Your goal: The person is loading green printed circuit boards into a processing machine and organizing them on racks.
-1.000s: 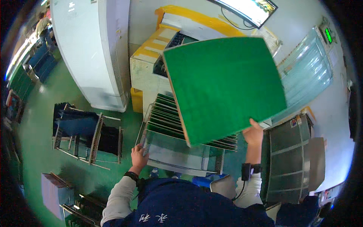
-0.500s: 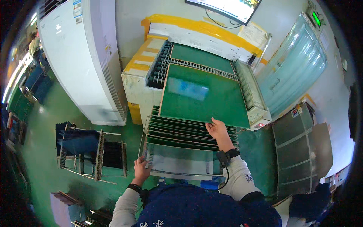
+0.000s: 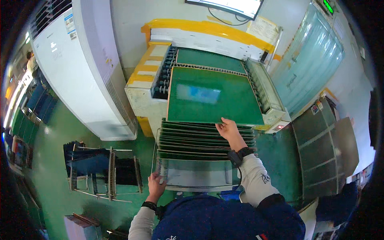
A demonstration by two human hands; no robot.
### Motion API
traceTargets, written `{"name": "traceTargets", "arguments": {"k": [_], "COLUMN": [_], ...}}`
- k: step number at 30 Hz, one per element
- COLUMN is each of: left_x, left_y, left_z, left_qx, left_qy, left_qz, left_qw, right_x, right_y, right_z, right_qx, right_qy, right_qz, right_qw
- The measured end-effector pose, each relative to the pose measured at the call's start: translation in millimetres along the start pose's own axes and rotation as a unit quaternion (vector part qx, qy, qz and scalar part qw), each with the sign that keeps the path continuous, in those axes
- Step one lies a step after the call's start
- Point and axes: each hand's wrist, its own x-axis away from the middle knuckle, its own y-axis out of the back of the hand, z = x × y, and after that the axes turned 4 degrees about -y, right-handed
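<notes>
A large green board [image 3: 212, 96] lies flat on the roller conveyor [image 3: 162, 82], a second green board [image 3: 208, 60] just beyond it. My right hand [image 3: 227, 130] pinches the near edge of the closer board, thumb on top. Below that edge stands a rack [image 3: 200, 187] with several thin green boards [image 3: 200, 146] slotted in a row. At the rack's front left, my left hand [image 3: 156, 185] curls its fingers around the toothed side; part of the grip is hidden.
A tall white air conditioner [image 3: 88, 76] stands to the left. Another rack with dark boards [image 3: 94, 164] is on the floor at left. Grey framed panels [image 3: 318, 148] lean at right, near a translucent strip curtain [image 3: 310, 68]. A screen [image 3: 236, 7] hangs above the conveyor.
The closer board has slid away from me, narrowing its gap to the far board. My right hand has moved along with it. My left hand stays at the rack; the whole view has shifted slightly.
</notes>
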Motion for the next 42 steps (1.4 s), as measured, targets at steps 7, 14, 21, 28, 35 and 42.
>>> {"name": "traceTargets", "arguments": {"k": [7,14,21,28,35,42], "left_x": [-1,-2,0,-2,3,-53], "left_y": [-2,-2,3,-7,-42,19], "left_z": [4,0,-10,-7,53,-21], "left_qx": [-0.015,0.012,-0.008,-0.015,0.209,-0.002], "left_qy": [-0.018,-0.005,-0.026,-0.059,0.086,0.148], "left_qz": [0.0,-0.004,-0.016,-0.007,-0.068,-0.2], "left_qw": [1.0,1.0,1.0,0.998,0.972,0.969], "right_x": [-9,-20,-20,-13,2,41], "right_y": [-5,-5,-15,-14,-7,74], "right_z": [0,5,2,8,16,96], "right_qx": [-0.001,-0.003,-0.018,0.011,0.124,0.104], "right_qy": [-0.009,0.003,0.025,0.015,-0.09,-0.079], "right_qz": [0.005,0.004,0.007,0.02,0.101,0.082], "right_qw": [1.0,1.0,1.0,1.0,0.983,0.988]}}
